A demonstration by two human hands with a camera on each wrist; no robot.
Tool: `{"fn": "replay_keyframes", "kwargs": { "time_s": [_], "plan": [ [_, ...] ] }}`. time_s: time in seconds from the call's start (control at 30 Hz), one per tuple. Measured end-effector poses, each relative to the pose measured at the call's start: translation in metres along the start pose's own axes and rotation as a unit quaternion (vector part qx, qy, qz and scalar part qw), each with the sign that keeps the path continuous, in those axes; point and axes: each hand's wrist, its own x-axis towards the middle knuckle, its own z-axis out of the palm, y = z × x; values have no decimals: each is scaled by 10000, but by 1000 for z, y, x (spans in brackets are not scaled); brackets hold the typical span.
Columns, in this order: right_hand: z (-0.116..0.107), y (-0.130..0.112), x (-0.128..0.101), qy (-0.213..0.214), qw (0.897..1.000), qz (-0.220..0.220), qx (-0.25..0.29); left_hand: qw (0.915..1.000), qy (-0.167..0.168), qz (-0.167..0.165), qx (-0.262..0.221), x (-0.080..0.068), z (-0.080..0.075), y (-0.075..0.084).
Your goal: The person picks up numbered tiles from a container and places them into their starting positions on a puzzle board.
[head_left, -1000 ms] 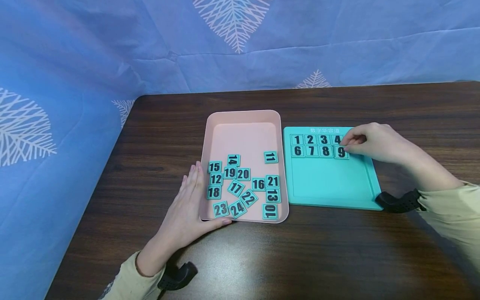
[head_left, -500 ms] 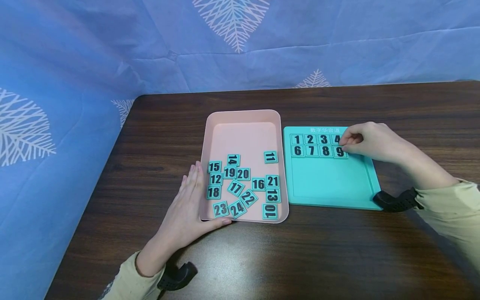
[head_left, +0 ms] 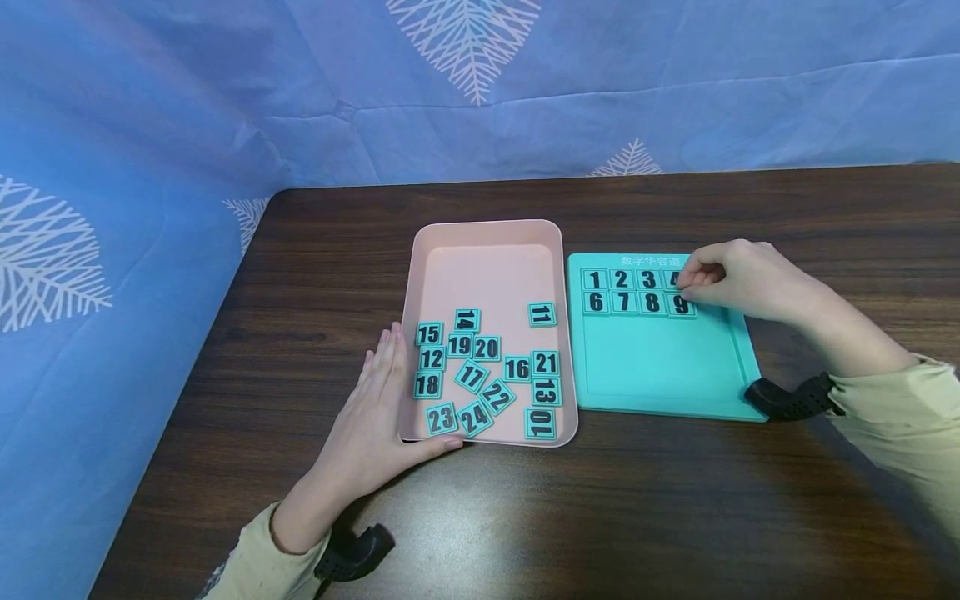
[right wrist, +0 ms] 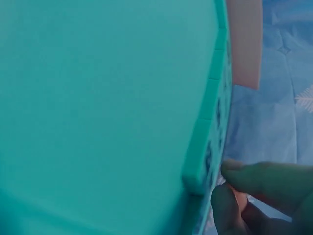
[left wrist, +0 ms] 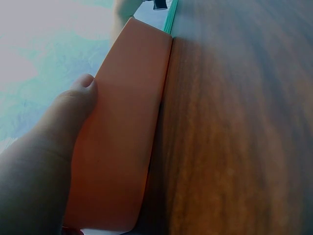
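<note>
My left hand (head_left: 371, 417) lies along the left and near sides of the pink tray (head_left: 487, 267), its fingers straight and its thumb (left wrist: 85, 95) against the tray's near wall. Number tiles such as 15 (head_left: 430, 333), 11 (head_left: 542, 314) and 10 (head_left: 540, 423) lie scattered in the tray. Over the green board (head_left: 660, 358), my right hand (head_left: 738, 279) has its fingers curled, with thumb and fingertips by the 9 tile (head_left: 681, 305) and partly covering the 4 tile (head_left: 672, 279). Nothing shows between these fingertips; whether they touch a tile is unclear.
The board stands right of the tray on a dark wooden table (head_left: 600, 517). Tiles 1, 2 and 3 (head_left: 648, 279) line its top row, with 6, 7 and 8 (head_left: 652, 303) beneath. A blue patterned cloth (head_left: 300, 83) hangs behind and to the left.
My right hand has shifted slightly left, and the 9 tile has slid a little left against the 8. The left hand and the tray stay in place.
</note>
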Motion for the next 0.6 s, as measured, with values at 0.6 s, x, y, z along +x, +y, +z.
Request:
{"fn": "replay_keyframes", "kwargs": {
  "time_s": [0.6],
  "plan": [
    [2, -54, 13, 420, 9948, -930, 27, 10000, 8, 17, -23, 0, 0, 0]
  ]
}}
